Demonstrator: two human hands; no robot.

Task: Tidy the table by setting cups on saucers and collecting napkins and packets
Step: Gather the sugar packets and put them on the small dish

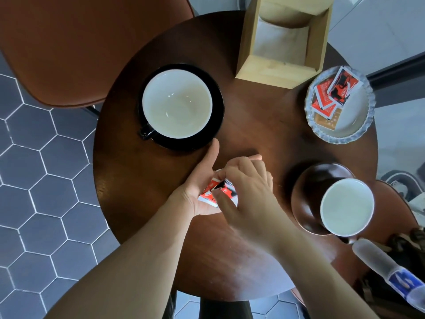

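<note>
Both hands meet over the near middle of the round dark wooden table. Left hand lies palm-up, fingers spread, red-and-white paper packet resting in it. Right hand pinches that packet, thumb and fingers clamped on it. Wide black cup with white inside sits on black saucer. Smaller brown cup sits on brown saucer. More red packets in ruffled glass dish. Napkins in light wooden holder.
</note>
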